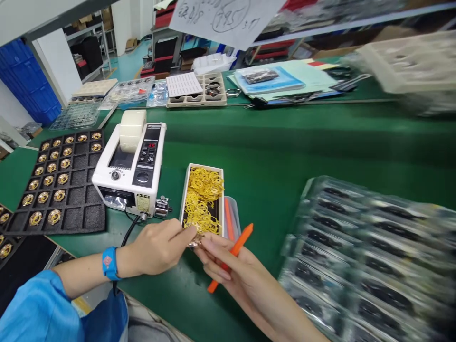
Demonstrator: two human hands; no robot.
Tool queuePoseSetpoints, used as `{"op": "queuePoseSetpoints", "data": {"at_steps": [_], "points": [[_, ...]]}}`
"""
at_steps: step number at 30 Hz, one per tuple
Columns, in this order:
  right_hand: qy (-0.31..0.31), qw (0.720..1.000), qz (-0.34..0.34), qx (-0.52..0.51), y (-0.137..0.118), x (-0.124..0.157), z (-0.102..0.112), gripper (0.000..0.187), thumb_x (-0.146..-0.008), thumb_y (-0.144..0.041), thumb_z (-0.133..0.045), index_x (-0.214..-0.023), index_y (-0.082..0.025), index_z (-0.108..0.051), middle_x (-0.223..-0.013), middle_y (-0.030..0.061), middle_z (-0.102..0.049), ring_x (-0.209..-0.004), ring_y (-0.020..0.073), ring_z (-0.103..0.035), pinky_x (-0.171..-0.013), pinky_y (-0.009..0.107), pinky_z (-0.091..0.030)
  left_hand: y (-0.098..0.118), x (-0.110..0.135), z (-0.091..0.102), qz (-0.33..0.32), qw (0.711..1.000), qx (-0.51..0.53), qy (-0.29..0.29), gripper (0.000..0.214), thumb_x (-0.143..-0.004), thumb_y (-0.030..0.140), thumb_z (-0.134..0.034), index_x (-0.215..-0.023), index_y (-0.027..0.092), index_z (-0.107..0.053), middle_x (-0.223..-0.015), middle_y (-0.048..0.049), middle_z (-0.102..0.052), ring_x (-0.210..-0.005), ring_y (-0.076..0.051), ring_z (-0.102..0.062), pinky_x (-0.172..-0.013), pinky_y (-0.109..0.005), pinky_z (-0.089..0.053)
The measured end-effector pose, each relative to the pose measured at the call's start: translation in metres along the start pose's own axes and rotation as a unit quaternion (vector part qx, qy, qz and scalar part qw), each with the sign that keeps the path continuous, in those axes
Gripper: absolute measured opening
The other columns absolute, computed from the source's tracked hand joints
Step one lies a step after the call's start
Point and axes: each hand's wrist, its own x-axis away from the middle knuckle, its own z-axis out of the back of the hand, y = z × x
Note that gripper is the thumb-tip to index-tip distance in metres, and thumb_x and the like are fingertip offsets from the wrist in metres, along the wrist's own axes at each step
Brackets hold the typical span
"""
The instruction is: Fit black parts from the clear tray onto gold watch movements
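My left hand [156, 247], with a blue wrist strap [110, 264], is closed, its fingertips pinching a small shiny gold-coloured metal part [194, 243]. From the other side, the fingertips of my right hand [237, 268] grip the same part, which the fingers largely hide. An orange plastic stick [242, 238] with a pointed end also lies across my right hand, held in its fingers. Just beyond both hands is a white box [223, 199] of thin yellow ring-shaped pieces [203, 199]. Another orange stick [229, 218] rests beside that box in a clear tray [234, 213].
A white tape dispenser [151, 166] with a tape roll [132, 130] stands left of the box, a small metal tally counter [163, 207] beside it. Farther left lies a black foam tray [80, 190] of round gold parts. Blurred clear blister trays [356, 266] with dark parts fill the right.
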Motion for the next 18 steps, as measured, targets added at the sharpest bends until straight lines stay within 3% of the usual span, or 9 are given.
{"op": "queuePoseSetpoints", "data": {"at_steps": [3, 6, 7, 9, 11, 12, 13, 16, 18], "points": [[0.026, 0.999, -0.041, -0.008, 0.001, 0.002, 0.000, 0.045, -0.076, -0.059, -0.069, -0.067, -0.018, -0.053, -0.061, -0.0056, -0.036, -0.049, 0.0056, -0.017, -0.043, 0.021, -0.021, 0.004, 0.005, -0.002, -0.001, 1.000, -0.014, 0.013, 0.035, -0.096, 0.015, -0.034, -0.120, 0.014, -0.060, -0.083, -0.0094, -0.061, -0.073, -0.018, -0.060, -0.059, -0.028, -0.050], [0.065, 0.992, 0.004, 0.104, 0.005, 0.003, 0.010, 0.047, -0.077, -0.064, -0.064, -0.067, -0.019, -0.056, -0.062, -0.0032, -0.040, -0.051, 0.0088, -0.028, -0.047, 0.022, -0.028, 0.008, 0.014, 0.008, 0.137, 0.976, 0.144, 0.084, 0.036, -0.091, 0.034, -0.055, -0.122, 0.016, -0.059, -0.100, -0.0129, -0.062, -0.088, -0.021, -0.062, -0.071, -0.032, -0.053], [0.077, 0.985, 0.029, 0.154, 0.006, 0.003, 0.015, 0.046, -0.078, -0.065, -0.062, -0.068, -0.020, -0.058, -0.062, -0.0019, -0.042, -0.054, 0.0108, -0.033, -0.049, 0.023, -0.031, 0.007, 0.018, 0.013, 0.213, 0.941, 0.239, 0.113, 0.043, -0.086, 0.042, -0.062, -0.119, 0.015, -0.061, -0.099, -0.0125, -0.062, -0.086, -0.021, -0.061, -0.070, -0.032, -0.053], [0.092, 0.966, 0.066, 0.233, 0.010, 0.001, 0.024, 0.042, -0.080, -0.063, -0.059, -0.072, -0.022, -0.061, -0.064, -0.0003, -0.046, -0.058, 0.0139, -0.039, -0.051, 0.025, -0.035, 0.001, 0.029, 0.025, 0.359, 0.811, 0.433, 0.162, 0.055, -0.078, 0.057, -0.066, -0.110, 0.013, -0.065, -0.083, -0.0073, -0.061, -0.068, -0.015, -0.058, -0.056, -0.026, -0.047], [0.091, 0.953, 0.085, 0.277, 0.012, -0.001, 0.030, 0.039, -0.082, -0.060, -0.057, -0.071, -0.023, -0.060, -0.064, -0.0003, -0.046, -0.058, 0.0148, -0.040, -0.052, 0.025, -0.036, -0.009, 0.037, 0.036, 0.441, 0.688, 0.535, 0.214, 0.057, -0.079, 0.065, -0.058, -0.098, 0.012, -0.067, -0.061, 0.0011, -0.052, -0.048, -0.008, -0.044, -0.044, -0.021, -0.034], [0.087, 0.949, 0.091, 0.289, 0.013, -0.001, 0.031, 0.038, -0.083, -0.059, -0.055, -0.071, -0.023, -0.060, -0.064, -0.0003, -0.045, -0.058, 0.0151, -0.040, -0.052, 0.025, -0.037, -0.014, 0.039, 0.040, 0.458, 0.658, 0.546, 0.242, 0.055, -0.079, 0.065, -0.058, -0.093, 0.012, -0.067, -0.054, 0.0044, -0.046, -0.043, -0.007, -0.037, -0.042, -0.020, -0.029], [0.081, 0.946, 0.096, 0.298, 0.013, -0.002, 0.032, 0.037, -0.084, -0.058, -0.054, -0.071, -0.023, -0.059, -0.064, -0.0002, -0.046, -0.058, 0.0154, -0.042, -0.052, 0.024, -0.038, -0.019, 0.040, 0.045, 0.462, 0.650, 0.540, 0.268, 0.051, -0.077, 0.062, -0.061, -0.087, 0.013, -0.066, -0.050, 0.0070, -0.041, -0.040, -0.006, -0.032, -0.042, -0.020, -0.026], [0.072, 0.940, 0.111, 0.313, 0.009, -0.002, 0.027, 0.037, -0.085, -0.058, -0.052, -0.071, -0.024, -0.059, -0.064, 0.0004, -0.048, -0.059, 0.0165, -0.045, -0.053, 0.025, -0.040, -0.026, 0.034, 0.058, 0.447, 0.672, 0.506, 0.304, 0.030, -0.075, 0.044, -0.072, -0.074, 0.015, -0.063, -0.043, 0.0101, -0.033, -0.039, -0.005, -0.026, -0.043, -0.020, -0.022], [0.071, 0.939, 0.124, 0.313, 0.004, -0.002, 0.022, 0.038, -0.084, -0.059, -0.052, -0.071, -0.024, -0.059, -0.066, 0.0011, -0.049, -0.061, 0.0173, -0.047, -0.053, 0.025, -0.042, -0.024, 0.025, 0.068, 0.414, 0.711, 0.474, 0.314, 0.021, -0.075, 0.034, -0.072, -0.069, 0.016, -0.062, -0.047, 0.0078, -0.039, -0.044, -0.006, -0.032, -0.046, -0.020, -0.025]]}}
